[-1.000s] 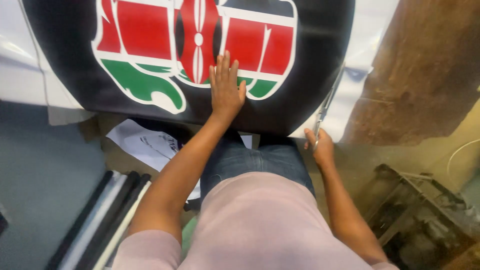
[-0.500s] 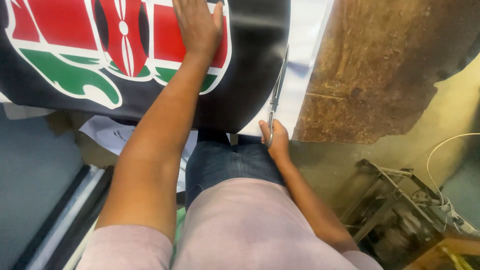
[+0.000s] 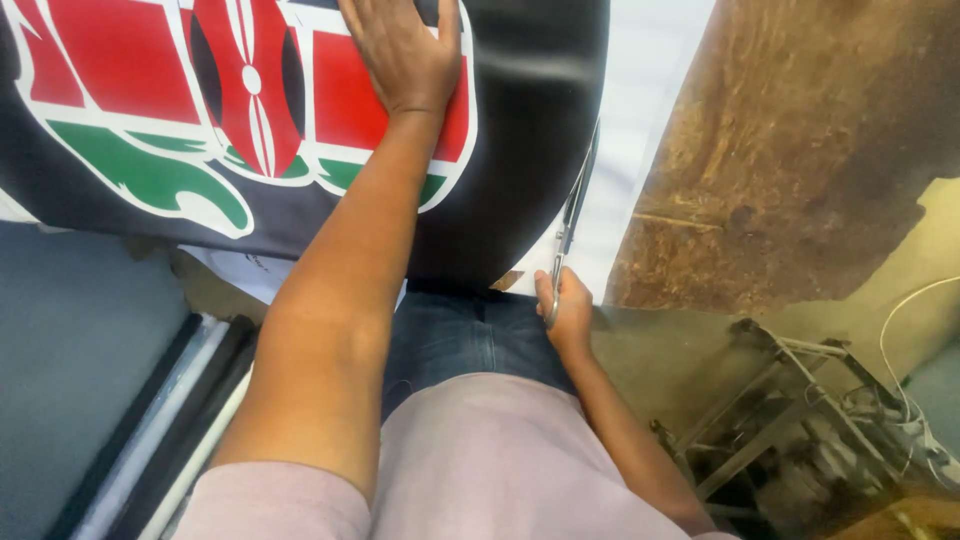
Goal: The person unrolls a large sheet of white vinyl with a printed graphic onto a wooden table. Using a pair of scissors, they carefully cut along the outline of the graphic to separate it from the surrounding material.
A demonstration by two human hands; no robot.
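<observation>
The left hand (image 3: 405,50) lies flat, fingers spread, pressing on the black printed sheet (image 3: 520,130) over its red, green and white emblem (image 3: 150,110). The right hand (image 3: 566,310) is closed around the handles of a pair of scissors (image 3: 572,222), near the body. Their long axis runs away from that hand along the sheet's curved right edge, blades pointing forward, with white backing (image 3: 640,110) just beyond on the tabletop (image 3: 800,150).

The banner (image 3: 520,110) is black, printed with a red, green and white shield emblem (image 3: 240,100). The scissors (image 3: 572,215) are dark metal; the tabletop (image 3: 800,150) is mottled brown.
</observation>
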